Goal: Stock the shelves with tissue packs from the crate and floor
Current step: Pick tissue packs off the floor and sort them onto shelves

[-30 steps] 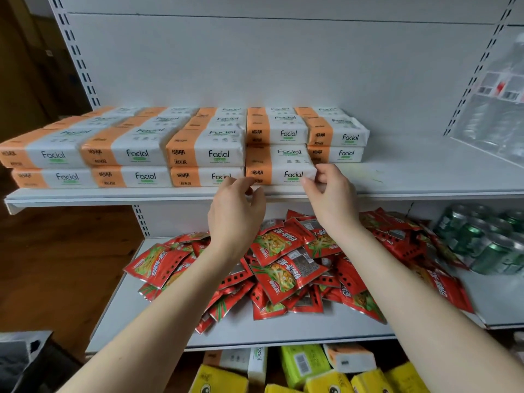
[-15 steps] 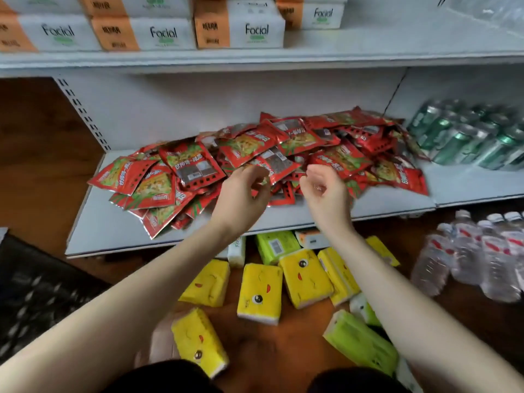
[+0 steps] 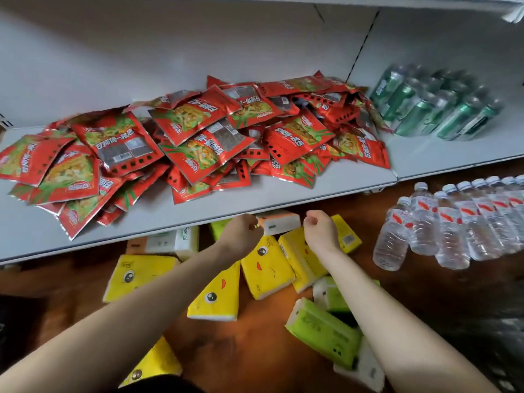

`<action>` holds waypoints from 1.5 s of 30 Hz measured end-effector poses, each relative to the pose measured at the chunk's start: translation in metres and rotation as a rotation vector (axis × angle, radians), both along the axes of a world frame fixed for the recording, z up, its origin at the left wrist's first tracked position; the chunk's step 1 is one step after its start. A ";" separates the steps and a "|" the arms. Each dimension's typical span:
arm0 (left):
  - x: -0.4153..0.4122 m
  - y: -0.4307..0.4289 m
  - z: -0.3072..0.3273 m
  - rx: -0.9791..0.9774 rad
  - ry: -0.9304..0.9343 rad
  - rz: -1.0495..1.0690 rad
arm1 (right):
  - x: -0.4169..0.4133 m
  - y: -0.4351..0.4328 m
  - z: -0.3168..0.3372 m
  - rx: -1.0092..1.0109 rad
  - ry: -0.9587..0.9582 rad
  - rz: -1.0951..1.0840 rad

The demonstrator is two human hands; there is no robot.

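Yellow plastic-wrapped tissue packs with cartoon faces (image 3: 266, 268) lie scattered on the brown wooden floor (image 3: 255, 344) below me, mixed with lime-green tissue packs (image 3: 323, 333); an orange-and-white tissue pack (image 3: 280, 222) and a white pack printed "Facial" (image 3: 181, 239) sit half under the front edge of the pale grey metal shelf (image 3: 170, 219). My left hand (image 3: 241, 236) hangs above the yellow packs, its fingers curled in beside the orange-and-white pack; whether they touch it I cannot tell. My right hand (image 3: 321, 232) hovers just beside it, fingers folded into a loose fist, clasping nothing. On the shelf a heap of red foil snack sachets (image 3: 198, 143) spreads across the board; green-labelled bottles (image 3: 431, 109) lie at its right end; clear water bottles with red labels (image 3: 453, 222) stand in a row on the floor to my right.
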State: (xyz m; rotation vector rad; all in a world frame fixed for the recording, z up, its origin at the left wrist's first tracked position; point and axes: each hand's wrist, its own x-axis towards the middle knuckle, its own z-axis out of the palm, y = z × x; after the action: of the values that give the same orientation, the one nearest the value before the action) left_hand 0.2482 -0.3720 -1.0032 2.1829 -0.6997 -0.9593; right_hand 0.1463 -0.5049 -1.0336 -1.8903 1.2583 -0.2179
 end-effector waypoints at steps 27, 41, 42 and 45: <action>0.015 0.026 0.031 -0.174 0.595 0.656 | -0.013 0.052 0.027 0.124 -0.388 -0.102; 0.027 0.089 0.164 -0.740 -0.151 0.436 | 0.031 0.093 0.162 0.374 -0.980 -0.151; 0.026 0.092 0.174 -0.758 -0.184 0.378 | 0.038 0.093 0.174 0.353 -0.999 -0.137; 0.034 0.095 0.197 -0.775 -0.273 0.228 | 0.057 0.088 0.207 0.336 -1.070 -0.072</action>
State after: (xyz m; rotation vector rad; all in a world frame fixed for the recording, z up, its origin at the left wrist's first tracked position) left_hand 0.2827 -0.2773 -0.8057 1.6471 -0.7632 -0.1999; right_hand 0.2034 -0.4164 -0.8262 -1.1245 0.5568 -0.8602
